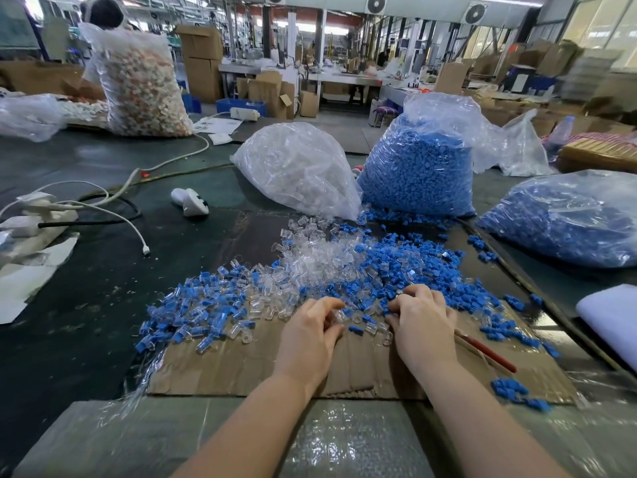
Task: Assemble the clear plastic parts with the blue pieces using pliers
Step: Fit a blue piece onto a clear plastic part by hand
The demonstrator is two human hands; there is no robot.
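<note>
Left hand (310, 326) and right hand (422, 315) both curled into the loose parts pile (331, 270), grasp unclear. Bags: one clear parts bag (296, 167), two blue pieces bags (418, 174). One red-handled pliers (489, 353) on cardboard (241, 367).

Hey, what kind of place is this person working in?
Most likely a factory assembly floor. Big bags of loose blue pieces and clear plastic parts stand on the worktable, with stacked cardboard boxes and further workbenches in the hall behind.

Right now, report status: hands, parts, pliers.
Left hand and right hand both fingering the loose clear parts and blue pieces. Grip unclear. Red-handled pliers lying by right wrist, unused.
</note>
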